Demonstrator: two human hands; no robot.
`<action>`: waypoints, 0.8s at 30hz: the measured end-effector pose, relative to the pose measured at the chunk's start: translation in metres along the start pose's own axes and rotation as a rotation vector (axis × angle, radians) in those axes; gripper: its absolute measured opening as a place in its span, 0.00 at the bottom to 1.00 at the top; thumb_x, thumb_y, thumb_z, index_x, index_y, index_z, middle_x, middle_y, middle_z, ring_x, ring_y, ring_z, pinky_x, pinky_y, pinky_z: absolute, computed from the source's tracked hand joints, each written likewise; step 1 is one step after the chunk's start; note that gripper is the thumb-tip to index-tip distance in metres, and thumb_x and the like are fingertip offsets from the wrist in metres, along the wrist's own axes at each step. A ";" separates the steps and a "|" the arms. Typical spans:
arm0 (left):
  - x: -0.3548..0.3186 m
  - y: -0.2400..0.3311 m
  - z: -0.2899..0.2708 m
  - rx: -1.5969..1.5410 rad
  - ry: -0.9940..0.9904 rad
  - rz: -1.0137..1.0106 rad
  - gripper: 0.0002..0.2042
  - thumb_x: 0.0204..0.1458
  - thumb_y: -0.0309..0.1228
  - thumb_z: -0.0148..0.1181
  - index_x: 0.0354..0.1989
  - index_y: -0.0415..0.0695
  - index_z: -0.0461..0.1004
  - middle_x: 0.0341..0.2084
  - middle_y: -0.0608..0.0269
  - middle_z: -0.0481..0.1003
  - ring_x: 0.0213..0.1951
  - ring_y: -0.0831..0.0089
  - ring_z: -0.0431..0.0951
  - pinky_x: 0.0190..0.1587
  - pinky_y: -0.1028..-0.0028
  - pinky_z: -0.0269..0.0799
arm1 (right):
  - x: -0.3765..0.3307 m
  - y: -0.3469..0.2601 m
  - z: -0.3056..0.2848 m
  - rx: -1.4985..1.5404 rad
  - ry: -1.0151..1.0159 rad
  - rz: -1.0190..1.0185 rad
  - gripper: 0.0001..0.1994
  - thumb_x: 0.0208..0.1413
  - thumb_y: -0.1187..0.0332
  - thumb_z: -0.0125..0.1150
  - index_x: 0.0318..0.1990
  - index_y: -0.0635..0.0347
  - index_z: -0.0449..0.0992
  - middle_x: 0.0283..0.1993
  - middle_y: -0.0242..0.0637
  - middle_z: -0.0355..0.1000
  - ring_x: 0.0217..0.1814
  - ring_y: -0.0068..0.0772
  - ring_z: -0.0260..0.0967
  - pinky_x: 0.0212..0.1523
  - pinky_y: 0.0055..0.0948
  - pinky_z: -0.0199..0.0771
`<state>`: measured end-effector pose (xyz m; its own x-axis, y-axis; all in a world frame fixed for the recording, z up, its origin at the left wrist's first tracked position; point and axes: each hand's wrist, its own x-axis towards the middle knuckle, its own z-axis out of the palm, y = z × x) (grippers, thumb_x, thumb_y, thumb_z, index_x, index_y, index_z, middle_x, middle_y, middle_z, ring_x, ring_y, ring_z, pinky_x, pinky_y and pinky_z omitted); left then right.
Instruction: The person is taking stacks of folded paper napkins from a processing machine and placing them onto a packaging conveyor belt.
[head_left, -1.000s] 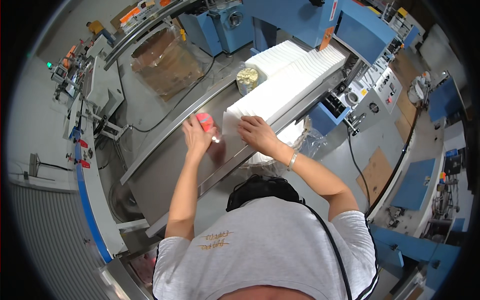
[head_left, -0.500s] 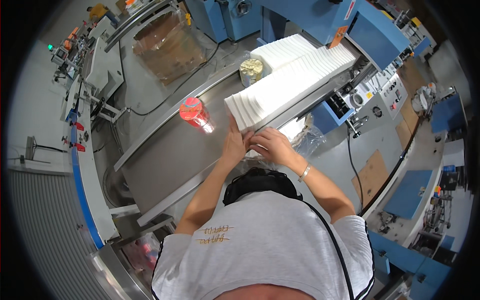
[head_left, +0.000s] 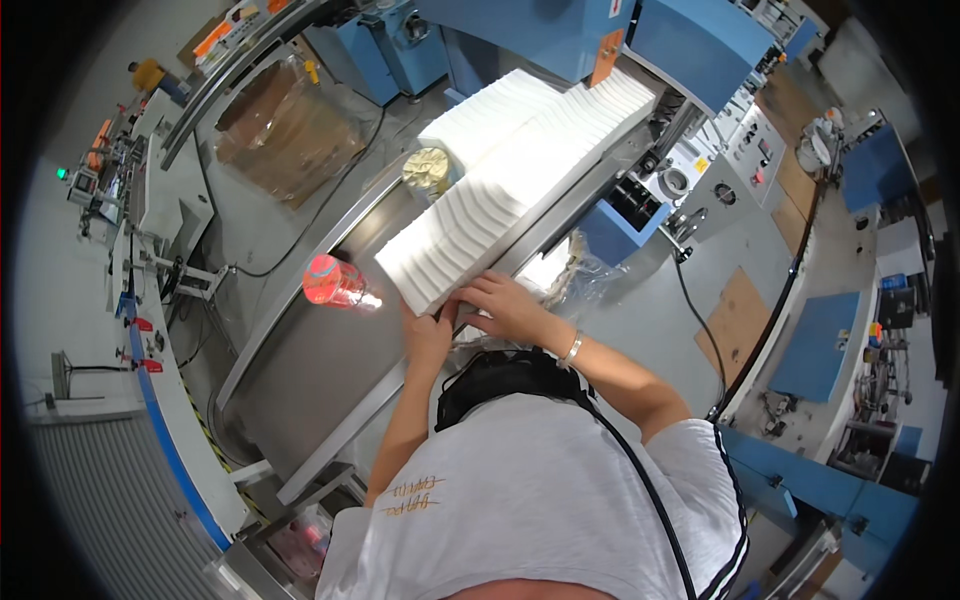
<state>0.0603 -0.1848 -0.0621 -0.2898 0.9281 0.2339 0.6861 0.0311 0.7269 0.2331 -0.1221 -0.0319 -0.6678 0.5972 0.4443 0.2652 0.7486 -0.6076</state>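
A long row of white, soft-looking stacked sheets [head_left: 500, 190] lies slantwise on a metal worktable [head_left: 310, 400], its layers showing as wavy ridges. Both my hands are at the row's near corner. My left hand [head_left: 428, 332] has its fingers against the end of the row and its thumb toward the right hand; it looks closed on that corner, its fingertips partly hidden. Bent fingers of my right hand [head_left: 505, 310] touch the lower near side, close to the left thumb. Left of the row stands a shiny red wrapped cylinder [head_left: 335, 283].
A yellow-topped cylinder [head_left: 427, 172] stands against the row's far side. Blue machinery [head_left: 540, 35] overhangs the row's far end. Right of the row are a blue machine part [head_left: 625, 232] and clear plastic film [head_left: 595, 280]. A plastic-lined cardboard box [head_left: 290, 135] sits on the floor beyond.
The whole view has turned and shifted, so the row, cylinders and hands appear farther left and mostly lower. Both hands remain at the row's near corner.
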 end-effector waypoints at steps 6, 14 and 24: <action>0.003 0.021 -0.006 0.154 0.023 -0.115 0.19 0.48 0.38 0.65 0.47 0.43 0.74 0.47 0.44 0.69 0.44 0.45 0.71 0.44 0.57 0.68 | 0.005 0.010 -0.011 0.043 0.065 -0.088 0.15 0.47 0.63 0.64 0.43 0.53 0.74 0.41 0.35 0.72 0.47 0.42 0.67 0.47 0.37 0.67; 0.001 0.025 -0.009 0.209 0.059 -0.184 0.22 0.48 0.45 0.63 0.41 0.37 0.76 0.46 0.44 0.70 0.44 0.45 0.72 0.45 0.58 0.68 | -0.005 0.055 -0.087 0.228 0.425 0.481 0.08 0.55 0.69 0.59 0.39 0.63 0.78 0.33 0.35 0.76 0.33 0.22 0.71 0.35 0.21 0.70; 0.002 0.018 -0.007 0.237 0.075 -0.111 0.29 0.46 0.45 0.64 0.52 0.38 0.68 0.46 0.44 0.70 0.44 0.44 0.71 0.45 0.57 0.68 | 0.006 0.161 -0.150 -0.123 0.666 0.645 0.23 0.52 0.72 0.55 0.58 0.62 0.65 0.48 0.53 0.69 0.38 0.43 0.71 0.45 0.37 0.70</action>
<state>0.0670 -0.1851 -0.0437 -0.4144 0.8843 0.2151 0.7819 0.2250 0.5813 0.3762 0.0454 -0.0278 0.1603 0.9212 0.3546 0.5430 0.2177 -0.8110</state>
